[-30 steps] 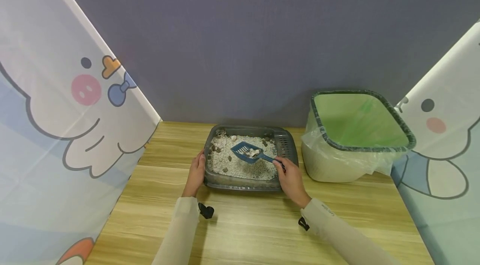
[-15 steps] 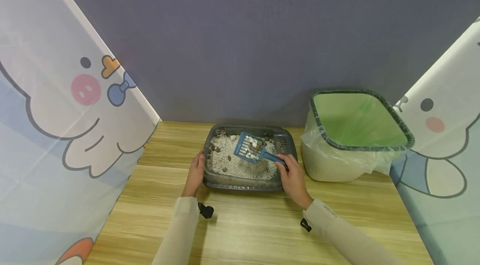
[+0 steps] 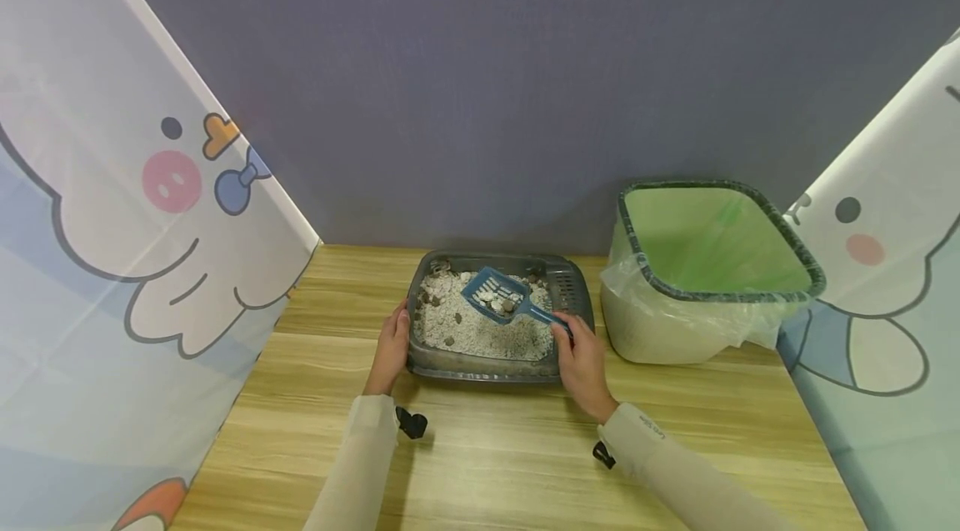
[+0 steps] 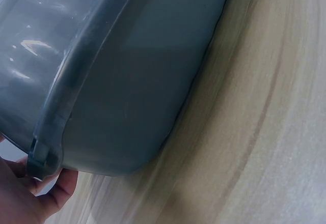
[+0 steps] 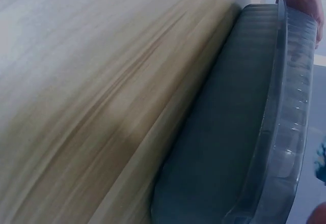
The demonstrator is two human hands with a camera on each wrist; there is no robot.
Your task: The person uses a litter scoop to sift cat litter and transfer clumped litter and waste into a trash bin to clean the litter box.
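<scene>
In the head view a dark grey litter box (image 3: pixel 487 370) stands on the table, filled with pale litter (image 3: pixel 480 339) and scattered brown clumps. My left hand (image 3: pixel 390 349) holds its left rim; the left wrist view shows the fingers (image 4: pixel 65 186) curled at the box's edge. A blue slotted litter scoop (image 3: pixel 538 313) hangs over the litter, carrying whitish and brown lumps (image 3: pixel 495 302). My right hand (image 3: pixel 583 363) grips the scoop's handle near the box's right side. In the right wrist view the box wall (image 5: pixel 219 132) fills the middle, and the right hand is mostly out of frame.
Right of the box stands a bin (image 3: pixel 675 331) with a clear plastic liner and dark rim, open at the top. A grey wall panel (image 3: pixel 480 97) rises behind the wooden table (image 3: pixel 495 448). Cartoon-printed sheets (image 3: pixel 90 264) flank both sides.
The scoop has tilted back and forth and shifted slightly over the litter, with the lumps in it rearranged. My right hand moved a little with it. The left hand stayed on the rim.
</scene>
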